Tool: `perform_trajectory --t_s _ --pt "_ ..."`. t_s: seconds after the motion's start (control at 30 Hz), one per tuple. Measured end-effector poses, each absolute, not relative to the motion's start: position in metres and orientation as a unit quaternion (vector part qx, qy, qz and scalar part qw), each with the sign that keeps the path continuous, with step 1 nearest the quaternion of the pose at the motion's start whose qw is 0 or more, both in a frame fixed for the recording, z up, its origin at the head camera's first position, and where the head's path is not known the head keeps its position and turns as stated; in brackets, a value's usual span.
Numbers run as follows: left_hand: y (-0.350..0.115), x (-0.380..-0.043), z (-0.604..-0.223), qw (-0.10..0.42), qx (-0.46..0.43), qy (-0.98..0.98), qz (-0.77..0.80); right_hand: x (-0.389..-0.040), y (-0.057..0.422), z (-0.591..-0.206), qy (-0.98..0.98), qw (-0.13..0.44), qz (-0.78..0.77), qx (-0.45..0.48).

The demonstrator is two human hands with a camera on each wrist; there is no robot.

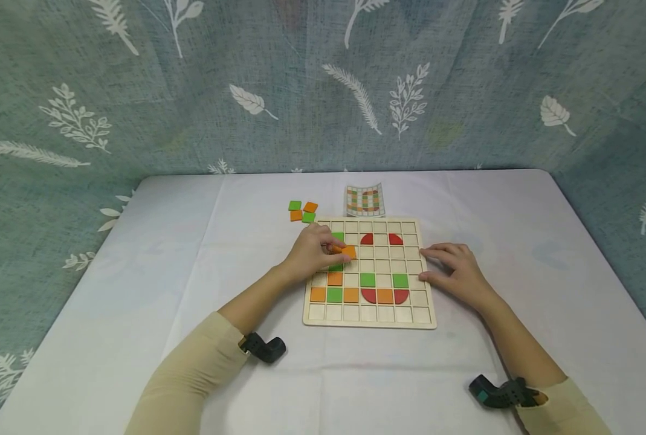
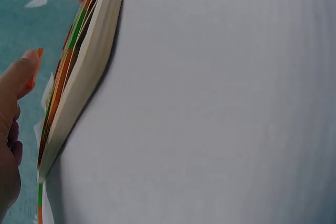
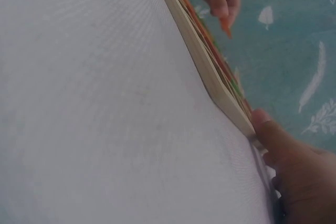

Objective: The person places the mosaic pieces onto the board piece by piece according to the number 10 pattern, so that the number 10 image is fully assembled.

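A square wooden board (image 1: 370, 315) with a grid of recessed cells lies on the table, partly filled with green, orange and red pieces. Over its left side, my left hand (image 1: 314, 251) pinches an orange tile (image 3: 226, 27) between thumb and fingers. The left wrist view shows this tile raised off the board's surface. My right hand (image 1: 455, 272) rests at the board's right edge, thumb and forefinger spread apart and touching the rim. In the right wrist view its thumb lies along the edge. Some cells are hidden under my left hand.
Loose green and orange tiles (image 1: 296, 215) lie beyond the board's upper left corner. A printed pattern card (image 1: 364, 200) with a curled edge sits behind the board. White cloth covers the table (image 1: 219, 241), and a leaf-patterned curtain (image 1: 301, 90) hangs behind.
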State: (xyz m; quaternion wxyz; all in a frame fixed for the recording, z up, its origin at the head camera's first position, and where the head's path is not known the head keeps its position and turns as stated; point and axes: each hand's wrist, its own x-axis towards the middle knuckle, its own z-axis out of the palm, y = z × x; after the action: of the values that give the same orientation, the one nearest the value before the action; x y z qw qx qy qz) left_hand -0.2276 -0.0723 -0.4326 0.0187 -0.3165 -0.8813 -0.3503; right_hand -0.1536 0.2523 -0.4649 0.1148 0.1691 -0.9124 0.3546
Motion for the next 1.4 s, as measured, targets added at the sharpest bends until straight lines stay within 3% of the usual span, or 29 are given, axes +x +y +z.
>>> perform_trajectory --t_s 0.4,0.77,1.13,1.4 --pt "-0.043 -0.215 -0.436 -0.021 -0.315 -0.889 -0.331 -0.153 0.252 -0.464 -0.911 0.112 0.359 0.168" --pt "-0.036 -0.213 -0.439 -0.017 -0.325 -0.892 -0.313 -0.154 0.252 -0.461 -0.912 0.113 0.357 0.169" --pt "-0.049 -0.221 -0.437 -0.033 -0.286 -0.881 -0.376 -0.154 0.252 -0.465 -0.913 0.111 0.355 0.168" --pt "-0.068 -0.234 -0.437 -0.018 -0.267 -0.890 -0.369 -0.154 0.252 -0.465 -0.911 0.114 0.358 0.171"
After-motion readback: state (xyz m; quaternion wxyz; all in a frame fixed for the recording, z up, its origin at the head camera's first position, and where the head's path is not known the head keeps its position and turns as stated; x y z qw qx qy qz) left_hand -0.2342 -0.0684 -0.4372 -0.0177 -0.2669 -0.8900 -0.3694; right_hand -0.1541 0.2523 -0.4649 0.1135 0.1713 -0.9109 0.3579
